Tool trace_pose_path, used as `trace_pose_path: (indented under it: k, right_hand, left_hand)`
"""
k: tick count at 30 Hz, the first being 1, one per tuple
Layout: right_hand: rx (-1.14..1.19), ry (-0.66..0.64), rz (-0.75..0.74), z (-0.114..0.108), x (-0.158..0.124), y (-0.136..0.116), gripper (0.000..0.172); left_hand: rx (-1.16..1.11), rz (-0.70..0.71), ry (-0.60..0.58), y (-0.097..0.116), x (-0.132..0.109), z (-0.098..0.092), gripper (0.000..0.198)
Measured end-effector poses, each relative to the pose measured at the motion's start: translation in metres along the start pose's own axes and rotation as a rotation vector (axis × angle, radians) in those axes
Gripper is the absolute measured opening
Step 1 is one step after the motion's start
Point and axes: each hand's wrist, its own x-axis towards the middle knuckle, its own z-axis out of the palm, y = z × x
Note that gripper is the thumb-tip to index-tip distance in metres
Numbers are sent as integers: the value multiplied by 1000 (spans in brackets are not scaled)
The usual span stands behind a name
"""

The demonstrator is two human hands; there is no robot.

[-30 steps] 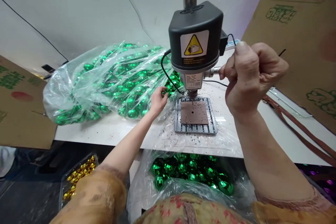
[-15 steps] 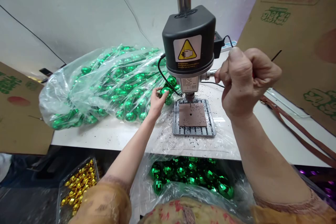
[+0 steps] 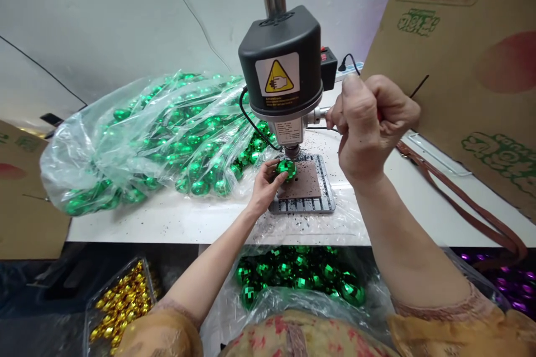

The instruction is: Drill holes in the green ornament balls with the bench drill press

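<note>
Between the fingertips of my left hand (image 3: 267, 183) is a shiny green faceted ball (image 3: 287, 169). It is just below the chuck (image 3: 292, 151) of a small black drill press (image 3: 280, 61), over the left part of a brown plate (image 3: 307, 181) with a small hole in it. The plate lies on the slotted grey base (image 3: 326, 201). My right hand (image 3: 371, 125) is closed in a fist round the feed handle (image 3: 320, 115) on the right side of the press; its grip is mostly hidden by my fingers.
A clear plastic bag (image 3: 100, 139) of green balls fills the table's left. More green balls (image 3: 301, 273) lie below the table edge, with gold balls (image 3: 125, 301) in a clear tub. Cardboard boxes (image 3: 452, 83) flank the table. A brown strap (image 3: 452, 192) lies right; dark shavings are scattered about.
My left hand has moved right, from the mouth of the bag to under the chuck, bringing one green ball over the plate. My right hand stays on the handle. The view has shifted slightly.
</note>
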Motion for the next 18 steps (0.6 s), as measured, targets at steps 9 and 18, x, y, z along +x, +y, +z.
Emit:
trace_pose_path:
  k: [9,18]
  right_hand:
    - [106,2,23,0,2,-3,58]
    - [165,13,12,1,1,-4,59]
  left_hand:
    - [38,84,-88,-10,11,13,62]
    - [143,109,-181,-13,12,4,61]
